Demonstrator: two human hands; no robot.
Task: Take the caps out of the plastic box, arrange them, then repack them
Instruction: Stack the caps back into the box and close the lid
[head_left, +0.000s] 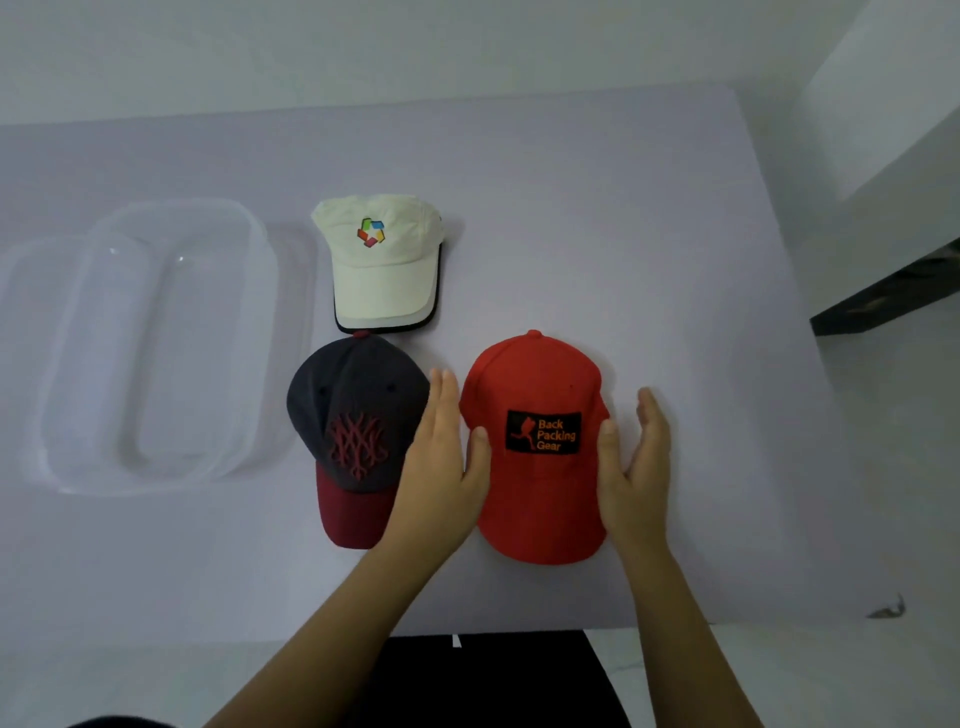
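Hands flank the red cap (540, 499), which lies crown-up on the tabletop (623, 234) with its brim toward the person. Left hand (441, 457) sits in the gap between the red cap and the dark cap (353, 405); right hand (636, 457) is on the red cap's other side. Fingers (442, 400) on both hands are straight and together, edge-down along the cap, thumbs touching its front near the patch. Nothing is gripped. All three caps are out. White cap (384, 270) lies behind the dark one, brim meeting its crown button or nearly so, can't tell which. Plastic box (156, 338) sits well to the left, clear and apparently empty; a second clear outline around it may be the lid, can't tell. My read: arranging step, squaring the red cap into the row. To do it well, push evenly from both sides so it slides without twisting, keep pressure light so the crown doesn't dent, and line its brim up with the dark cap's brim. Left wrist is over the dark brim and could nudge it. Room: plenty of bare tabletop right of and behind the red cap. Near edge is close below the brims, so don't pull toward the body. Path back to the box crosses the dark cap, so lift, don't drag.
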